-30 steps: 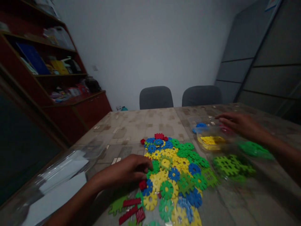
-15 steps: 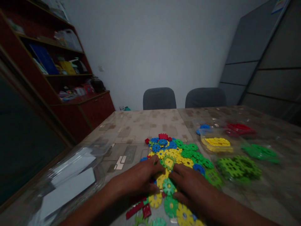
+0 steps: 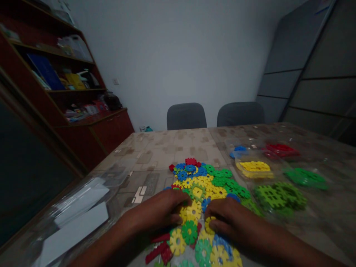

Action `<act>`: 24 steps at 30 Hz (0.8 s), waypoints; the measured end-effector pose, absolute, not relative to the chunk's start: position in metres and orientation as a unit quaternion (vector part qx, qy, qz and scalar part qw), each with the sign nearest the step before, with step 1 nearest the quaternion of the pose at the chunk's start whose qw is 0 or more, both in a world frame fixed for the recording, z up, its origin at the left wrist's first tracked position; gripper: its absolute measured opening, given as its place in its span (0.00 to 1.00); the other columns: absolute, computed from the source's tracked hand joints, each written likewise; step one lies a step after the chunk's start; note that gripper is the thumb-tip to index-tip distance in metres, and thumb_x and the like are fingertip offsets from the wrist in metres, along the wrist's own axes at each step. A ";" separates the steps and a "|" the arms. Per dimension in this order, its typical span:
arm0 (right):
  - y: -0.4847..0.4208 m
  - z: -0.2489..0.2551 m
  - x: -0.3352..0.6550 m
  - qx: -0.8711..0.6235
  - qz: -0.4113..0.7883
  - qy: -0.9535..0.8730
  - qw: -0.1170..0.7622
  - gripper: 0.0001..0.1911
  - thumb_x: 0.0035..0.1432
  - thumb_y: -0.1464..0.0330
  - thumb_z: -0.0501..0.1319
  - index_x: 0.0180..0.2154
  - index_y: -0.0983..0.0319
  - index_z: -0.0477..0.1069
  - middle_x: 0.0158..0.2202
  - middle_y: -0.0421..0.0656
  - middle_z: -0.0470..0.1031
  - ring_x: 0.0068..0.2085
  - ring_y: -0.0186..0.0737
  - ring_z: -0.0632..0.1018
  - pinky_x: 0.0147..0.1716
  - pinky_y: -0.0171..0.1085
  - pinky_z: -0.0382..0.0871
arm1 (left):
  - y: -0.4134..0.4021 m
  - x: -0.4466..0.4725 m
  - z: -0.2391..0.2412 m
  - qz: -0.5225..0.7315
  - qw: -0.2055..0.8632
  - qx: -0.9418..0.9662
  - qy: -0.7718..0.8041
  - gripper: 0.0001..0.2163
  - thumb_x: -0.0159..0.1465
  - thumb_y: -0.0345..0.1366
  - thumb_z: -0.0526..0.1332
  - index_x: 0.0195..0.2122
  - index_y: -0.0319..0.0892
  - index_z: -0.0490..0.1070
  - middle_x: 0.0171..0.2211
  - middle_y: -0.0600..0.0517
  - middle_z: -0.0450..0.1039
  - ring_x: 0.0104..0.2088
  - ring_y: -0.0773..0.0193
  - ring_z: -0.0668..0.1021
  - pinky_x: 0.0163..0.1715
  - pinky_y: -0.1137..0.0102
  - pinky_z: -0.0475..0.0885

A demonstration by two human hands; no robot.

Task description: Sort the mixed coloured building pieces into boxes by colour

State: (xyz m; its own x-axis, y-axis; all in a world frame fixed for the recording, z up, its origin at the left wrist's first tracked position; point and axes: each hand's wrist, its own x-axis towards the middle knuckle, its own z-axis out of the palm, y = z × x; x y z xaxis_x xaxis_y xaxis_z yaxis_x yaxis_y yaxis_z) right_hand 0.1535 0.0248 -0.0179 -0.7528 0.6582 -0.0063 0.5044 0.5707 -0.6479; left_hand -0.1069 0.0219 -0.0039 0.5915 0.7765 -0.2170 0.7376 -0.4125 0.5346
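A heap of flat plastic notched disc pieces in yellow, green, blue and red spreads over the table in front of me. My left hand is at the heap's left side, thumb and fingers apart, beside several yellow discs. My right hand is closed at the right side, its fingers curled on a yellow notched disc. A green disc with a yellow centre lies between the hands, nearer to me. Red pieces lie below my left hand, and a square light-green piece lies beyond the hands.
On the right stand clear plastic boxes with yellow, red, green and light-green pieces. At left are clear trays with white cards. Two grey chairs stand beyond the patterned table.
My right hand has shifted right, away from the left, and its fingers have curled in around a yellow disc. A green disc with a yellow centre now shows between the hands.
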 end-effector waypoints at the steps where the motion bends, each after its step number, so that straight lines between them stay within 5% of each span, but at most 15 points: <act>1: 0.022 -0.017 0.153 -0.330 0.323 -0.880 0.110 0.07 0.59 0.76 0.58 0.33 0.59 0.72 0.33 0.39 0.75 0.34 0.36 0.73 0.33 0.34 0.61 | 0.020 -0.105 -0.003 0.032 0.299 0.840 0.452 0.19 0.58 0.30 0.67 0.51 0.49 0.70 0.45 0.51 0.74 0.45 0.54 0.74 0.43 0.65 0.66; 8: 0.013 -0.005 0.161 -0.319 0.337 -0.881 0.094 0.05 0.62 0.73 0.59 0.35 0.58 0.73 0.34 0.39 0.76 0.36 0.36 0.74 0.34 0.34 0.62 | 0.015 -0.099 0.003 0.007 0.279 0.836 0.472 0.23 0.57 0.30 0.69 0.53 0.50 0.69 0.47 0.50 0.71 0.46 0.54 0.73 0.45 0.65 0.67; 15: -0.001 -0.007 0.160 -0.305 0.319 -0.895 0.068 0.08 0.58 0.76 0.61 0.37 0.57 0.73 0.36 0.39 0.77 0.35 0.36 0.73 0.32 0.33 0.63 | 0.019 -0.105 0.007 -0.016 0.253 0.865 0.433 0.07 0.60 0.26 0.64 0.36 0.44 0.73 0.41 0.51 0.72 0.42 0.58 0.74 0.38 0.69 0.67; 24: 0.007 -0.009 0.166 -0.332 0.351 -0.871 0.084 0.18 0.56 0.78 0.62 0.47 0.55 0.75 0.44 0.42 0.78 0.42 0.40 0.76 0.41 0.37 0.68 | 0.019 -0.105 0.006 -0.012 0.251 0.838 0.484 0.16 0.56 0.26 0.67 0.44 0.46 0.71 0.41 0.52 0.72 0.39 0.58 0.75 0.34 0.69 0.65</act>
State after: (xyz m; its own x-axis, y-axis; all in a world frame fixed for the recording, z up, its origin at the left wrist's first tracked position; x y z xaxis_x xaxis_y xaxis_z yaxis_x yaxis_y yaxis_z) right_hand 0.1661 0.0070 -0.0086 -0.7655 0.6376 -0.0864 0.5194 0.5332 -0.6678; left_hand -0.1048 0.0187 0.0061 0.5308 0.8057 -0.2629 0.8175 -0.4050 0.4095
